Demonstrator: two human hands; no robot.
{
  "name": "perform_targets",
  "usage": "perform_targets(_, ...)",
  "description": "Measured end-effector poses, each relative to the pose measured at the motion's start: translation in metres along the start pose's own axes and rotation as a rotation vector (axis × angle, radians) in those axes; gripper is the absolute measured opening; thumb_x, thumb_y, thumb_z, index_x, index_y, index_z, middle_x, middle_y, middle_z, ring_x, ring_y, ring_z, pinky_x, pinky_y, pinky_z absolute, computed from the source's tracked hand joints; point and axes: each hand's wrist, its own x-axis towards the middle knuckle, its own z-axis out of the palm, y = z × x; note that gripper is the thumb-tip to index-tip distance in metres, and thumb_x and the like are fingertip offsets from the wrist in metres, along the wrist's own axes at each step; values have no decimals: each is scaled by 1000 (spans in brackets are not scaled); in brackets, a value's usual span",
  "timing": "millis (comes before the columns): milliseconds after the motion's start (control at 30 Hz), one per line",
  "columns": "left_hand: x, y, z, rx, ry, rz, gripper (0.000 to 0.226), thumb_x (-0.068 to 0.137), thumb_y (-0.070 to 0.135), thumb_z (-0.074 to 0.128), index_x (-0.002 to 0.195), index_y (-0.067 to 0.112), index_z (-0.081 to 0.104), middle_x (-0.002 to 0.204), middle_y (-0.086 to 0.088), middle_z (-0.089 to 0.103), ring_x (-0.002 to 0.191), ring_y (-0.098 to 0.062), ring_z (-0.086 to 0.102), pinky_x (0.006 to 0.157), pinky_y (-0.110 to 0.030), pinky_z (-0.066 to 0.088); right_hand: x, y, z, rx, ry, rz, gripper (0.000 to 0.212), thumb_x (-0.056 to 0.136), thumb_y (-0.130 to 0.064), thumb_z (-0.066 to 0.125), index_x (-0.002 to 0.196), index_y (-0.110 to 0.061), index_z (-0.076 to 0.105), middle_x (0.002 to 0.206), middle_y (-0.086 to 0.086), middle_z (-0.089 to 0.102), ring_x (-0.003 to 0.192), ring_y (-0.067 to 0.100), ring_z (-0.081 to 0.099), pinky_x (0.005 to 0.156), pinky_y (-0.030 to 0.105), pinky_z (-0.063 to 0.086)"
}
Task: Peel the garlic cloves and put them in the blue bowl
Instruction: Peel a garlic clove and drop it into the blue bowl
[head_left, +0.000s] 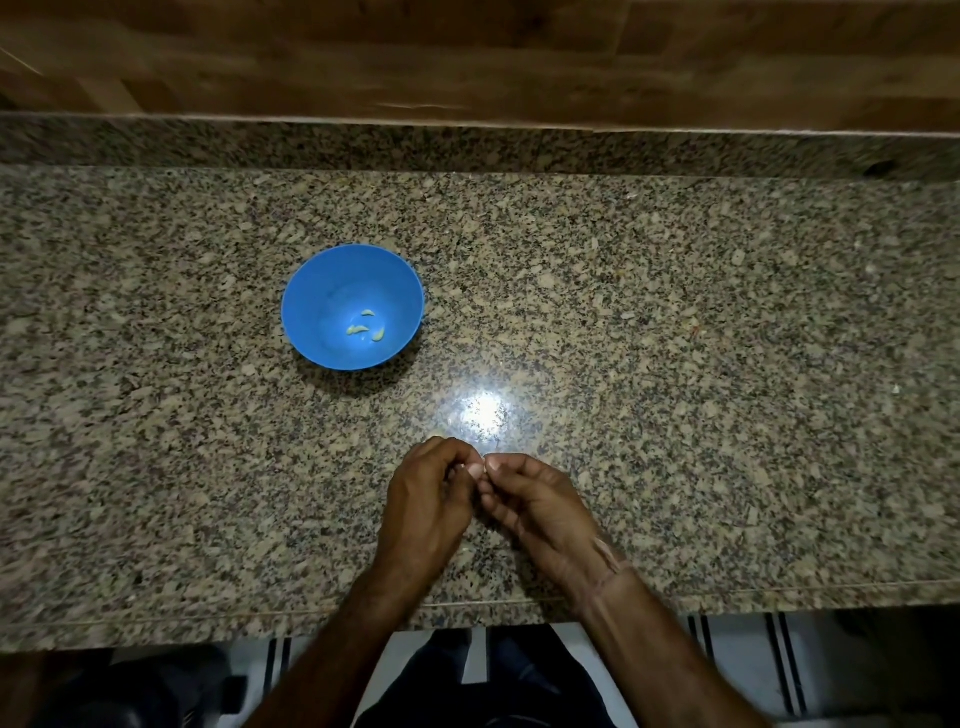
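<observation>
Left hand (428, 488) and right hand (530, 499) both pinch one garlic clove (474, 469) at the fingertips, probably to work the skin off (clove mostly hidden). Blue bowl (319, 291) sits well apart, up-left, holding three peeled cloves (365, 327). Granite counter (675, 338) underneath.

No text, label, brand, number or sign to read: none on bowl (311, 291), none on counter (675, 338).
</observation>
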Motion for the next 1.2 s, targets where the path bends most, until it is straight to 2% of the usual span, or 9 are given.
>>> perform_targets(67, -1, -2, 3, 66, -18, -4, 11, 95, 17, 58, 87, 24, 61, 88, 11, 60, 86, -8, 56, 69, -24, 40, 0, -1, 0, -48, 7, -25, 6, 89, -3, 73, 96, -3, 72, 92, 15, 75, 76, 15, 72, 71, 25, 62)
perform_targets(133, -1, -2, 7, 105, -34, -22, 15, 98, 11, 57, 90, 23, 57, 89, 9, 57, 86, -12, 52, 69, -23, 35, 0, -2, 0, -88, -4, -43, 4, 92, -4, 71, 97, -3, 72, 89, 13, 76, 75, 14, 72, 72, 24, 62)
perform_targets(267, 4, -5, 11, 120, -20, -94, 16, 100, 8, 53, 92, 23, 52, 91, 7, 56, 89, -17, 52, 73, -30, 35, 0, -2, 0, -105, -38, -36, 11, 93, -4, 71, 103, 0, 71, 84, 11, 74, 73, 13, 71, 70, 23, 61)
perform_targets(533, 7, -6, 12, 38, 50, -245, 13, 104, 18, 52, 93, 19, 60, 85, 4, 64, 78, -13, 59, 62, -24, 36, 3, -2, -5, -124, -92, -10, 19, 99, 1, 62, 111, -2, 75, 82, 8, 71, 71, 11, 67, 69, 21, 60)
perform_targets(700, 8, -3, 5, 24, 69, -266, 14, 101, 17, 61, 93, 21, 72, 81, 15, 69, 74, 5, 62, 63, -6, 43, 7, 0, -9, -106, -70, -38, 21, 101, 0, 60, 116, 0, 74, 89, 11, 72, 76, 14, 66, 76, 24, 60)
perform_targets(800, 2, 2, 5, -84, 19, -293, 9, 95, 18, 69, 94, 24, 76, 82, 15, 75, 77, 3, 68, 69, -15, 55, 10, 2, -8, -152, -22, -109, 14, 101, 0, 60, 107, -1, 73, 90, 12, 73, 76, 15, 66, 74, 24, 59)
perform_targets(867, -1, 6, 5, -163, -1, -292, 8, 92, 17, 73, 92, 24, 77, 82, 14, 76, 77, -1, 71, 71, -18, 57, 12, 3, -7, -177, -9, -157, 13, 101, 0, 60, 103, -2, 72, 89, 14, 74, 75, 18, 64, 72, 26, 58)
perform_targets(1067, -1, 6, 4, -69, 43, -199, 8, 89, 12, 75, 90, 20, 78, 83, 11, 72, 73, -4, 66, 62, -12, 49, 9, 5, -8, -322, -15, -262, 8, 100, -4, 65, 102, 0, 71, 93, 20, 76, 83, 24, 69, 79, 33, 59)
perform_targets(1200, -3, 5, 1, -57, 13, -160, 8, 91, 19, 75, 87, 25, 79, 79, 13, 73, 73, -4, 68, 63, -16, 51, 10, 4, -12, -414, -13, -307, 7, 96, 1, 68, 101, 4, 72, 90, 21, 75, 81, 25, 67, 78, 36, 58)
